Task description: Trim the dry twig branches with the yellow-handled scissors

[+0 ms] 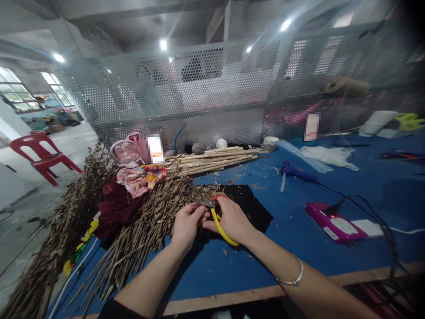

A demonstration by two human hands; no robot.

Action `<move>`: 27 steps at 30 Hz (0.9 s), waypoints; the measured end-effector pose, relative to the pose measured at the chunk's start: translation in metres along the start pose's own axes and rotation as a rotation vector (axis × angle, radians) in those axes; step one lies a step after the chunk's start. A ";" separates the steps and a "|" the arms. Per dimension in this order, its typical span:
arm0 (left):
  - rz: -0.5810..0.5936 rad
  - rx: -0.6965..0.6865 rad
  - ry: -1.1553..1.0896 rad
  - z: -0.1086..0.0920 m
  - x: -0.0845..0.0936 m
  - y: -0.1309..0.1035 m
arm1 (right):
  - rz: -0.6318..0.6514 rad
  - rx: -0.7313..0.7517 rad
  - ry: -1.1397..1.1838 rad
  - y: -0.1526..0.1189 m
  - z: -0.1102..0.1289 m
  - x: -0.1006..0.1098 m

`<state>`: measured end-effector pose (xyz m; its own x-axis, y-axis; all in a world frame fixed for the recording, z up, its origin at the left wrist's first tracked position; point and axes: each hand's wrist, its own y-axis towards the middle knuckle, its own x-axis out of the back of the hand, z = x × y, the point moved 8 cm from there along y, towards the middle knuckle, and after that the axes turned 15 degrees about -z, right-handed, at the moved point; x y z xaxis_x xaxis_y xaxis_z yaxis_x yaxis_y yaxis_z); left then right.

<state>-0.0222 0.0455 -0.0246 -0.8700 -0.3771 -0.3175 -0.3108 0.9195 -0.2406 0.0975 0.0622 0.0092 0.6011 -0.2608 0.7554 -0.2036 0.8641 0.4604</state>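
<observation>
My right hand (234, 220) is closed around a pair of scissors (216, 221) with yellow and red handles. Their metal blades point up and to the left, parted by an amount I cannot judge. Close beside the blades, the fingers of my left hand (185, 225) are pinched together. What they hold, if anything, is too small or hidden to tell. Dried plant stalks (151, 219) with curled brown leaves lie in a heap left of and behind my hands. Behind and right of my right hand lies a black sheet (254, 204) with plant bits scattered on it.
The blue table (275, 270) carries a bundle of pale sticks (212, 160), a blue glue gun (297, 172) and a magenta power strip (335, 223) with cables. Dark red cloth (116, 206) lies at left. A perforated metal screen (186, 93) stands behind; a red chair (46, 155) is far left.
</observation>
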 end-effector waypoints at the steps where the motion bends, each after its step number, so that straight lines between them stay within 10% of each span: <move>1: 0.011 0.001 -0.007 0.000 -0.001 0.000 | -0.003 0.001 0.001 0.000 0.000 0.000; 27: -0.130 -0.080 -0.027 -0.006 0.011 0.008 | 0.010 -0.025 -0.041 0.000 -0.006 0.000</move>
<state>-0.0366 0.0489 -0.0240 -0.8103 -0.4951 -0.3135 -0.4502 0.8684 -0.2080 0.1024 0.0652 0.0066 0.5670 -0.2692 0.7785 -0.1895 0.8771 0.4413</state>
